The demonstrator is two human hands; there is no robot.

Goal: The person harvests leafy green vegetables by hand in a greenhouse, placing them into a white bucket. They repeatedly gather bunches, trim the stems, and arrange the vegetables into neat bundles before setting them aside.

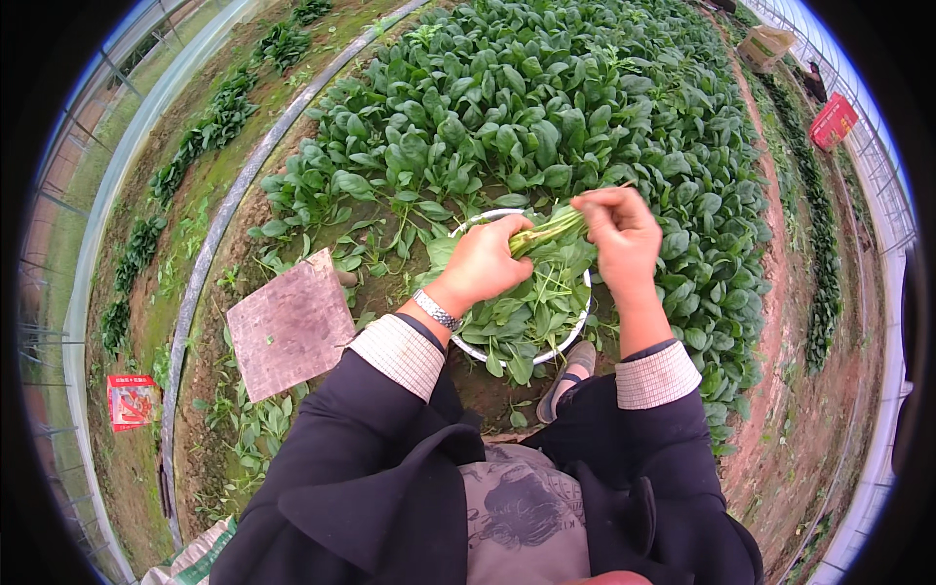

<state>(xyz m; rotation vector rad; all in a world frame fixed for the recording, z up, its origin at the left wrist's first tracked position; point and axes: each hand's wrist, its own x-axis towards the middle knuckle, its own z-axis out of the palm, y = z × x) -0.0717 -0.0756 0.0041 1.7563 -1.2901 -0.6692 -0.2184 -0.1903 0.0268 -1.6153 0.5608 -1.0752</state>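
Note:
My left hand (479, 263), with a metal-band watch (436, 309) at the wrist, grips a bunch of leafy greens that look like spinach, around their pale green stems (547, 232). My right hand (623, 232) is at the far end of the stems, fingertips pinched on them. A thin reddish strand shows above the right knuckles. Below both hands stands a round white-rimmed basin (587, 311) heaped with loose picked leaves (523, 322). The leafy ends of the bunch are partly hidden by my left hand and merge with the heap.
Dense rows of growing spinach (512, 110) fill the ground ahead. A flat square board (292, 325) lies to the left, beyond it a grey hose (219, 212). Red boxes (133, 402) and a carton (765, 48) stand farther out. My shoe (567, 380) is beside the basin.

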